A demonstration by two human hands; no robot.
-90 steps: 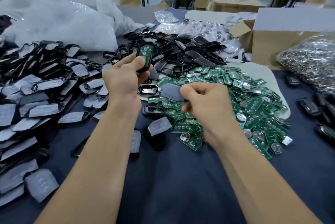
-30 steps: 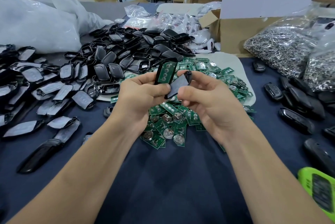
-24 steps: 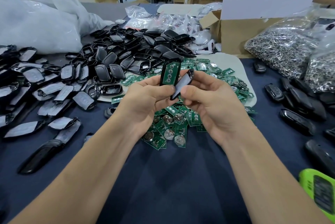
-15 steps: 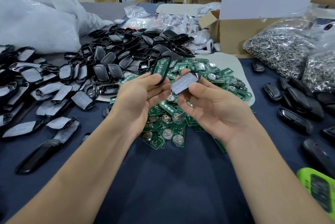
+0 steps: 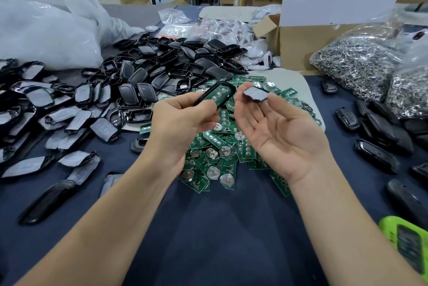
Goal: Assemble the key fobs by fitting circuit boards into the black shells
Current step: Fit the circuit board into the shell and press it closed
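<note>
Black oval plastic shell (image 5: 206,93), with a green rectangular circuit board (image 5: 221,96) lying in its frame, is held tilted in the air above the pile of loose green boards (image 5: 215,153). Left hand (image 5: 183,121): fingers curled round the shell's lower end, thumb on top. Right hand (image 5: 280,130): palm up, fingers straight and relaxed. A small grey-faced black cover piece (image 5: 254,95) rests on the fingertips, just beside the shell and apart from it. Cannot tell whether the board is fully seated or only laid in. Risks, as judged: (1) if the board sits skewed, pressing the cover piece over it could pinch an edge or leave a gap. (2) The cover piece is balanced, not gripped, so a tip of the palm would drop it into the pile, where it would be slow to pick out. (3) The shell leans toward the heap of empty black shells (image 5: 162,70), so an unseated board could slide out. The dark blue counter (image 5: 208,228) below looks cloth-covered; a fall is probably harmless but costs time.
</note>
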